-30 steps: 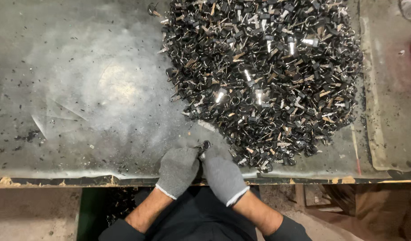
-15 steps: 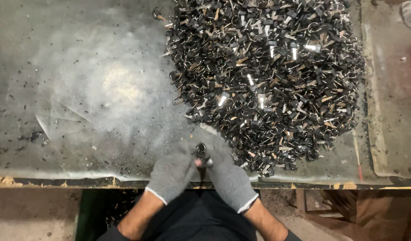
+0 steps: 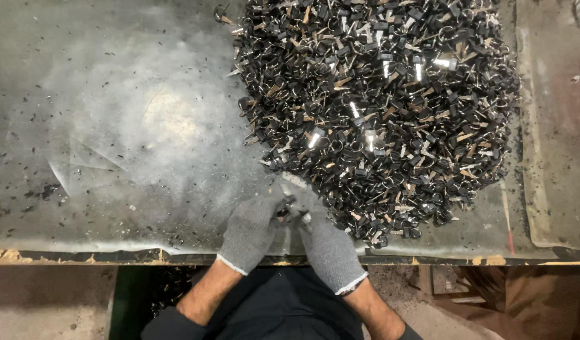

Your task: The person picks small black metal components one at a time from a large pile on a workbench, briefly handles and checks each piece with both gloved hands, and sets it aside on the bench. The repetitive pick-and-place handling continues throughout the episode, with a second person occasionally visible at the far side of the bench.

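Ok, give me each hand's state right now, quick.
Left hand: gloved, fingers pinched on a small dark part at the table edge.
Right hand: gloved, closed on the same small dark part, beside the pile of parts.

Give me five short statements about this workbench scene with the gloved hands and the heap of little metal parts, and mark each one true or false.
1. Both hands, left hand and right hand, wear grey knitted gloves. True.
2. The big heap of small black and silvery metal parts lies on the left half of the table. False: it lies on the right.
3. The two hands meet at a small dark part. True.
4. The worn grey metal tabletop is spotless. False: dark specks dot it.
5. The hands are buried in the heap. False: they are at its near edge.
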A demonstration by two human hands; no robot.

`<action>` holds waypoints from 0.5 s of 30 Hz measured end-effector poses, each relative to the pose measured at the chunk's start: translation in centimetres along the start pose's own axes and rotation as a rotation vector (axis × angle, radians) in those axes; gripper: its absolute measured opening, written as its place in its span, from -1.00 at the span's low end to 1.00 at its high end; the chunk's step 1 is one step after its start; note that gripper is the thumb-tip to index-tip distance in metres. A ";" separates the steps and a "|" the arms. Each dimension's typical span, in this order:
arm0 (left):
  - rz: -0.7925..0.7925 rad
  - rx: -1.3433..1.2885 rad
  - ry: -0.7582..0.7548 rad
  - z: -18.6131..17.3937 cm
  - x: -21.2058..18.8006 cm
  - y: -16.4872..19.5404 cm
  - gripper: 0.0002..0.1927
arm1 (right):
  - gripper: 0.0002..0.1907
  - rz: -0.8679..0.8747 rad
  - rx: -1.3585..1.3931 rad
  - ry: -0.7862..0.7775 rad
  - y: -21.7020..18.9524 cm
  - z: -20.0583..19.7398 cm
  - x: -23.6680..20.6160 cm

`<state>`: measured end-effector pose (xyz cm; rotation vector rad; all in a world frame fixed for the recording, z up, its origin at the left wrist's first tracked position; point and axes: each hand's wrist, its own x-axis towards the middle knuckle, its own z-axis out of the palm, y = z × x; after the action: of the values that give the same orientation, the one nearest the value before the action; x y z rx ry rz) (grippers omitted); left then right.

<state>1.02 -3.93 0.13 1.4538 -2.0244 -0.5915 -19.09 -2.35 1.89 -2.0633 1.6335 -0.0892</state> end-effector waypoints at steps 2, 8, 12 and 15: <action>0.070 0.102 0.014 0.5 -0.2 0.1 -0.70 | -0.66 0.162 0.013 -0.185 -0.5 0.6 0.4; 0.193 0.128 0.047 0.6 -0.1 0.2 -0.72 | -0.65 -0.017 -0.264 0.026 -3.0 0.6 1.0; 0.235 0.061 0.101 0.3 -0.1 0.3 -0.57 | -0.79 -0.093 -0.001 0.108 -3.0 -1.3 1.4; 0.229 0.070 0.156 0.3 0.0 0.2 -0.65 | -0.76 -0.212 0.041 0.147 -3.0 -2.1 1.5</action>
<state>0.66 -3.86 0.00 1.2425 -2.0666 -0.3049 -16.75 -3.99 4.65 -2.2376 1.4763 -0.3509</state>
